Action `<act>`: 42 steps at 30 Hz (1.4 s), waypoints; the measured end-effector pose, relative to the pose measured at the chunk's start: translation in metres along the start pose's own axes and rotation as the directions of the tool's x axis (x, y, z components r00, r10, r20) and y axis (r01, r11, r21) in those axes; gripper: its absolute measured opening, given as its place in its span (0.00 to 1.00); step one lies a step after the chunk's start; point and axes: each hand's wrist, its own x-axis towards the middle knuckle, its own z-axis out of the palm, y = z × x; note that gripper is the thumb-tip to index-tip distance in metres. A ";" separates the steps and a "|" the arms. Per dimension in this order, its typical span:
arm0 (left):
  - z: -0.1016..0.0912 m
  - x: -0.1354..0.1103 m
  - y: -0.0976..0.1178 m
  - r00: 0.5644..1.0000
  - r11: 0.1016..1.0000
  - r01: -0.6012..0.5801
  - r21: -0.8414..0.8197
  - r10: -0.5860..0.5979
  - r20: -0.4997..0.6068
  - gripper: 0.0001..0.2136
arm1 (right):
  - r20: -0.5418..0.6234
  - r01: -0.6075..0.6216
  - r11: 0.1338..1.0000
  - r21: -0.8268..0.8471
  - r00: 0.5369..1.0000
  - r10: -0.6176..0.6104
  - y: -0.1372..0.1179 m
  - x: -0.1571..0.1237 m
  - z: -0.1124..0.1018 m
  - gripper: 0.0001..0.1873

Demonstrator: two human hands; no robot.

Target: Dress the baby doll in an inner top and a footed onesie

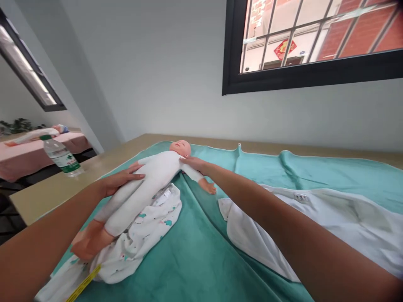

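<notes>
Doll [159,170] in a white suit lies on its back on the teal cloth [201,256] over the worktop [34,201], its legs partly over the patterned garment [160,224]. It looks fairly light, with soft fabric over a body probably firmer beneath; head and limbs look stiff and smooth, perhaps slippery. The trunk seems the surest hold, with support behind the neck. Its long axis slants from the feet, near and to the left, to the head, farther off and rightward, face up. Of the hands, the left [124,179] lies across its hip, fingers extended; the right [195,164] touches its shoulder, though whether it grips I cannot tell
</notes>
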 end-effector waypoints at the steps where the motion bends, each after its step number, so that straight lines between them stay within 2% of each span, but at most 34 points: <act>1: 0.002 0.001 0.000 0.999 0.998 -0.028 0.060 0.030 -0.031 0.38 | 0.002 0.016 0.999 -0.033 1.000 -0.016 0.004 -0.005 -0.006 0.26; 3: 0.010 -0.001 0.004 0.982 0.967 -0.082 0.241 0.119 -0.146 0.34 | -0.047 0.000 0.996 -0.093 0.999 -0.004 0.009 -0.027 -0.026 0.26; 4: 0.018 -0.005 0.007 0.951 0.930 -0.103 0.354 0.196 -0.238 0.32 | -0.106 -0.023 0.989 -0.146 0.994 0.008 0.011 -0.046 -0.040 0.24; 5: 0.029 -0.010 0.011 0.893 0.874 -0.124 0.469 0.304 -0.331 0.28 | -0.168 -0.052 0.975 -0.215 0.986 0.016 0.012 -0.070 -0.055 0.22; 6: 0.045 -0.016 0.016 0.814 0.808 -0.151 0.570 0.429 -0.392 0.23 | -0.260 -0.107 0.934 -0.340 0.965 0.016 0.013 -0.098 -0.073 0.19; 7: 0.065 -0.024 0.020 0.737 0.739 -0.192 0.646 0.543 -0.403 0.19 | -0.296 -0.128 0.862 -0.490 0.955 -0.026 0.013 -0.132 -0.092 0.16; 8: 0.089 -0.033 0.024 0.684 0.671 -0.256 0.696 0.634 -0.360 0.15 | -0.342 -0.173 0.773 -0.610 0.938 -0.059 0.012 -0.168 -0.111 0.14; 9: 0.118 -0.042 0.028 0.674 0.611 -0.357 0.707 0.692 -0.258 0.13 | -0.394 -0.226 0.694 -0.683 0.915 -0.090 0.011 -0.206 -0.130 0.14; 11: 0.181 -0.059 0.035 0.717 0.509 -0.528 0.680 0.696 0.036 0.13 | -0.519 -0.402 0.527 -0.749 0.850 -0.089 0.009 -0.282 -0.163 0.17; 12: 0.214 -0.065 0.039 0.721 0.476 -0.559 0.679 0.683 0.115 0.15 | -0.570 -0.490 0.419 -0.764 0.818 -0.082 0.008 -0.317 -0.176 0.19; 14: 0.272 -0.070 0.045 0.745 0.421 -0.531 0.735 0.646 0.169 0.22 | -0.655 -0.635 0.191 -0.748 0.754 -0.059 0.010 -0.373 -0.192 0.23; 15: 0.295 -0.070 0.048 0.761 0.401 -0.504 0.765 0.624 0.175 0.24 | -0.699 -0.690 0.122 -0.713 0.714 -0.045 0.012 -0.394 -0.195 0.23; 17: 0.330 -0.068 0.054 0.804 0.417 -0.458 0.785 0.570 0.167 0.21 | -0.722 -0.720 0.081 -0.689 0.692 0.000 0.017 -0.422 -0.191 0.17; 18: 0.340 -0.067 0.058 0.810 0.426 -0.453 0.783 0.563 0.162 0.17 | -0.708 -0.706 0.083 -0.703 0.706 0.012 0.019 -0.429 -0.186 0.15; 20: 0.351 -0.071 0.066 0.809 0.452 -0.459 0.765 0.569 0.149 0.08 | -0.645 -0.637 0.130 -0.760 0.764 -0.025 0.017 -0.435 -0.173 0.12; 22: 0.352 -0.083 0.075 0.791 0.481 -0.473 0.738 0.601 0.115 0.05 | -0.597 -0.567 0.215 -0.795 0.795 -0.108 0.007 -0.432 -0.160 0.11; 23: 0.351 -0.092 0.080 0.780 0.500 -0.477 0.722 0.620 0.086 0.06 | -0.586 -0.529 0.298 -0.795 0.796 -0.150 -0.001 -0.429 -0.152 0.10; 24: 0.348 -0.104 0.086 0.769 0.514 -0.475 0.714 0.638 0.052 0.08 | -0.583 -0.472 0.425 -0.773 0.793 -0.178 -0.012 -0.424 -0.142 0.10; 26: 0.340 -0.131 0.098 0.736 0.582 -0.510 0.634 0.676 -0.029 0.12 | -0.556 -0.241 0.754 -0.612 0.809 -0.193 -0.039 -0.413 -0.115 0.10; 27: 0.336 -0.146 0.104 0.713 0.629 -0.565 0.534 0.698 -0.068 0.13 | -0.518 -0.067 0.899 -0.433 0.835 -0.188 -0.053 -0.407 -0.097 0.11; 28: 0.330 -0.162 0.109 0.686 0.661 -0.640 0.391 0.721 -0.097 0.14 | -0.439 0.105 0.963 -0.247 0.874 -0.208 -0.068 -0.400 -0.078 0.14; 30: 0.316 -0.191 0.115 0.628 0.638 -0.767 0.062 0.768 -0.127 0.15 | -0.303 0.327 0.945 0.023 0.903 -0.305 -0.093 -0.385 -0.036 0.15; 31: 0.306 -0.203 0.116 0.609 0.610 -0.791 -0.042 0.781 -0.137 0.17 | -0.251 0.388 0.915 0.107 0.901 -0.353 -0.102 -0.377 -0.018 0.15; 32: 0.295 -0.213 0.115 0.600 0.597 -0.799 -0.067 0.787 -0.143 0.20 | -0.199 0.409 0.897 0.167 0.905 -0.376 -0.107 -0.370 -0.001 0.15; 34: 0.268 -0.226 0.110 0.612 0.628 -0.777 0.047 0.771 -0.178 0.24 | -0.109 0.402 0.896 0.187 0.915 -0.388 -0.103 -0.357 0.024 0.16; 37: 0.218 -0.221 0.094 0.625 0.670 -0.646 0.365 0.739 -0.251 0.19 | -0.016 0.367 0.929 -0.040 0.930 -0.368 -0.066 -0.350 0.045 0.15; 39: 0.187 -0.206 0.079 0.666 0.690 -0.538 0.484 0.700 -0.259 0.19 | 0.006 0.334 0.907 -0.257 0.939 -0.344 -0.031 -0.357 0.053 0.14; 41: 0.164 -0.188 0.062 0.788 0.737 -0.439 0.514 0.591 -0.173 0.19 | 0.019 0.234 0.886 -0.400 0.969 -0.247 0.000 -0.374 0.056 0.13; 42: 0.156 -0.179 0.053 0.850 0.758 -0.392 0.521 0.515 -0.109 0.19 | 0.056 0.245 0.842 -0.480 0.967 -0.250 0.011 -0.384 0.055 0.13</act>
